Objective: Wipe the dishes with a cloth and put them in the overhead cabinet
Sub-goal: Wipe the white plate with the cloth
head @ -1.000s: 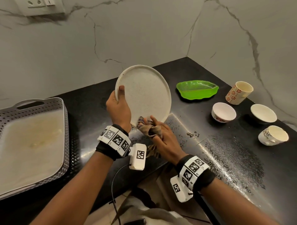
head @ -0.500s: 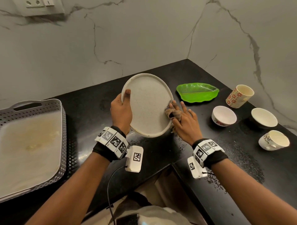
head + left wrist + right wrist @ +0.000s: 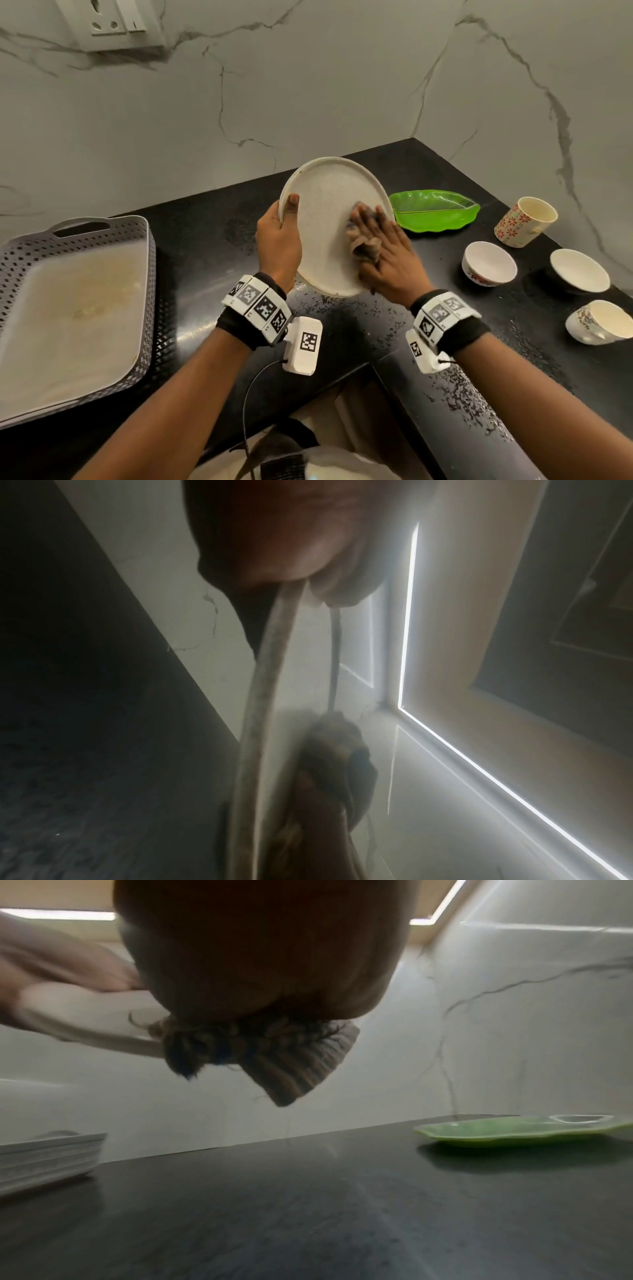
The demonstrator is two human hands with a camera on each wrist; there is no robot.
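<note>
A round speckled off-white plate stands tilted above the black counter. My left hand grips its left rim, thumb on the face. The rim runs edge-on through the left wrist view. My right hand lies flat with straight fingers on the plate's right side and presses a crumpled brown cloth against it. In the right wrist view the cloth bunches under the palm. Waiting on the counter to the right are a green leaf-shaped dish, a flowered cup, two small bowls and a mug.
A grey perforated tray with a pale liner sits at the left. The counter turns a corner, with marble walls behind and to the right. Water drops speckle the counter by my right wrist. A wall socket is at top left.
My right hand has carried the cloth from the plate's lower edge up onto its right face. The plate has tipped back a little in my left hand.
</note>
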